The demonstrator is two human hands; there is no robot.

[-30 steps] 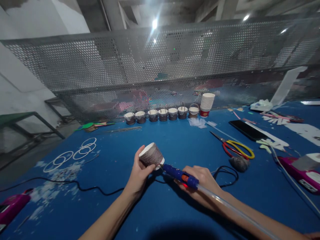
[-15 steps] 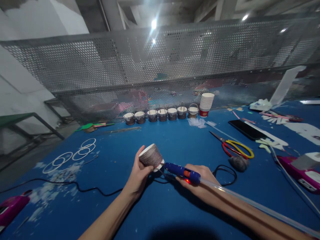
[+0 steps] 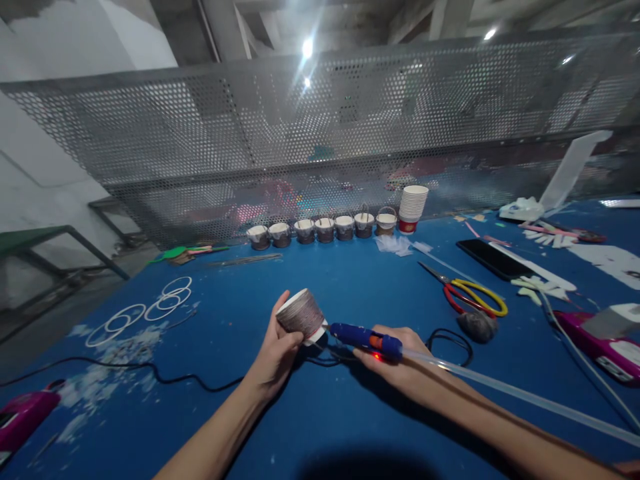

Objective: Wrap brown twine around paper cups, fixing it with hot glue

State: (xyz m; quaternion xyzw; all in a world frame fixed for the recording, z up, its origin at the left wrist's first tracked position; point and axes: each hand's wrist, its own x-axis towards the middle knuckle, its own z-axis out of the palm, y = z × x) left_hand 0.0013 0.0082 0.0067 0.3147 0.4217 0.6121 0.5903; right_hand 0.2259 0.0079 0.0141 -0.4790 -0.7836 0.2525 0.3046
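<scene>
My left hand (image 3: 279, 343) grips a paper cup (image 3: 301, 315) wound with grey-brown cord, tilted so its white rim faces up and left. Around the cup's lower right edge a white band shows bare of cord. In my right hand (image 3: 400, 363) is a blue hot glue gun (image 3: 365, 339) with an orange part and a red light glowing below. Its nozzle points left at the cup's white edge; whether it touches I cannot tell. A long clear glue stick (image 3: 500, 383) runs out of the gun's back over my right forearm.
Several cord-wrapped cups (image 3: 325, 231) line the back by a perforated metal screen (image 3: 320, 120), beside a stack of paper cups (image 3: 413, 208). Scissors (image 3: 465, 293), a dark lump (image 3: 477, 327) and a phone (image 3: 495, 259) lie right. White rings (image 3: 167, 303) and a black cable (image 3: 165, 377) lie left.
The cup has shifted very slightly left in my left hand. The glue stick's far end has swung up, away from my forearm, and the gun's tip sits a touch further right.
</scene>
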